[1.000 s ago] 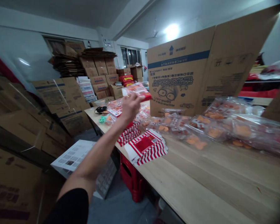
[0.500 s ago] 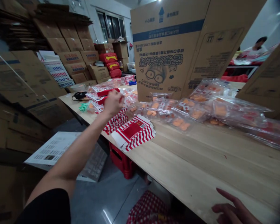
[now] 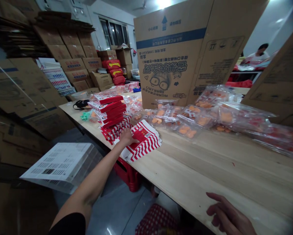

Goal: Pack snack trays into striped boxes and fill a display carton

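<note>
As the head view shows, the left hand [image 3: 126, 137] touches the pile of flat striped cartons [image 3: 147, 144] on the table [image 3: 197, 166], its grip unclear; the right hand [image 3: 226, 213], fingers loosely parted, is nearer the camera.

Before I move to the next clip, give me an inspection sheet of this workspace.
Surface: wooden table, small red speck on it.
Job's things: flat cartons near the edge; red boxes stacked just beyond.
Clutter: clear bags along the back; black item at the far end.
Hands: left hand on the flat cartons; right hand loosely curled, nothing visible in it.
Cables: nothing seen.
Surroundings: big box behind the bags, red stool below, person at the back right.
</note>
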Demonstrator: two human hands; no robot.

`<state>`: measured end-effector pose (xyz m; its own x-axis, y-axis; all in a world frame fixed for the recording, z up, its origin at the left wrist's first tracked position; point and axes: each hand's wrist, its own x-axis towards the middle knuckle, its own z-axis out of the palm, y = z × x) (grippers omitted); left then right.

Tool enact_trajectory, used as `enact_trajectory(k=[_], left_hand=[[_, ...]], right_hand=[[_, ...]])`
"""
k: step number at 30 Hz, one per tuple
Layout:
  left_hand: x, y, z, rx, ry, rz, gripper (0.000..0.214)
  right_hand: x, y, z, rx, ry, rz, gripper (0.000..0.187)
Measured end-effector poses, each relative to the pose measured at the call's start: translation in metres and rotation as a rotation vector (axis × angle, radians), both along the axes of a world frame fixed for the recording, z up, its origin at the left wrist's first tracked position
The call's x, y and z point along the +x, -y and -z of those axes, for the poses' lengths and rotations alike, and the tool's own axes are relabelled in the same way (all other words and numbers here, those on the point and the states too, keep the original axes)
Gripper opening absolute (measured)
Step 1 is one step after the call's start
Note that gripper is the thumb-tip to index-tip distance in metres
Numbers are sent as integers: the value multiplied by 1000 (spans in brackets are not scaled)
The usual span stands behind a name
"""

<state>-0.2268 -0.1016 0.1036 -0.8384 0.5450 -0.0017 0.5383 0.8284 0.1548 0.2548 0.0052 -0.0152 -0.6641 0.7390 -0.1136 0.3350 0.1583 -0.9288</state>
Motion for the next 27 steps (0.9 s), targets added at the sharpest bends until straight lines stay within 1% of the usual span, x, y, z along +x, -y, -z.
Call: enact_trajectory(k=[1, 2, 3, 4, 5, 6, 7, 8, 9, 10, 11, 13, 14, 15, 16, 17, 18, 19, 21, 22, 23, 24, 25, 26, 27], left_hand=[[8, 3, -6, 39, -36, 6, 87], [18, 5, -12, 72, -63, 21, 74], [31, 6, -19, 116, -75, 57, 61], [45, 7, -25, 170, -70, 122, 51], [60, 7, -31, 234, -44, 228, 43], [77, 6, -36, 335, 1, 380, 37], [94, 4, -41, 421, 55, 555, 34], [111, 2, -44, 486, 110, 721, 32], [126, -1, -47, 539, 152, 858, 31], [140, -4, -50, 570, 176, 959, 31], [153, -7, -51, 593, 183, 1023, 31], [173, -15, -51, 616, 160, 1089, 33], [183, -18, -49, 611, 151, 1114, 37], [192, -21, -47, 596, 153, 1140, 42], [201, -24, -43, 582, 167, 1161, 49], [210, -26, -39, 575, 190, 1174, 53], [218, -28, -33, 578, 220, 1176, 53], [225, -29, -28, 587, 255, 1168, 49], [236, -32, -19, 620, 314, 1139, 33], [238, -33, -16, 651, 334, 1106, 26], [240, -35, -14, 693, 349, 1054, 21], [241, -36, -14, 750, 360, 982, 19], [241, -38, -14, 816, 373, 899, 19], [242, -39, -15, 881, 389, 814, 21], [245, -40, -16, 935, 415, 743, 24]], right_hand=[[-5, 3, -7, 92, -22, 10, 39], [-11, 6, -18, 204, -54, 28, 34], [-19, 11, -33, 327, -94, 57, 29], [-28, 14, -52, 462, -140, 77, 27], [-37, 16, -72, 586, -173, 78, 29], [-47, 15, -93, 684, -205, 77, 34], [-56, 12, -112, 737, -227, 91, 39], [-64, 6, -129, 760, -232, 108, 43], [-70, -2, -141, 762, -242, 149, 45], [-74, -11, -150, 715, -222, 151, 44], [-76, -19, -156, 621, -191, 92, 38], [-73, -31, -159, 349, -151, -84, 24], [-71, -34, -159, 192, -157, -180, 22], [-69, -36, -159, 51, -186, -250, 23], [-67, -36, -159, -51, -232, -287, 26], [-65, -35, -160, -102, -284, -297, 28], [-64, -34, -161, -95, -325, -293, 27], [-63, -33, -163, -34, -351, -286, 23], [-60, -32, -166, 189, -369, -252, 19], [-57, -32, -167, 314, -379, -187, 17], [-55, -31, -166, 424, -401, -65, 15], [-53, -31, -164, 499, -436, 106, 14], [-51, -30, -159, 526, -482, 301, 16], [-50, -29, -153, 497, -531, 480, 20], [-51, -29, -145, 409, -578, 599, 25]])
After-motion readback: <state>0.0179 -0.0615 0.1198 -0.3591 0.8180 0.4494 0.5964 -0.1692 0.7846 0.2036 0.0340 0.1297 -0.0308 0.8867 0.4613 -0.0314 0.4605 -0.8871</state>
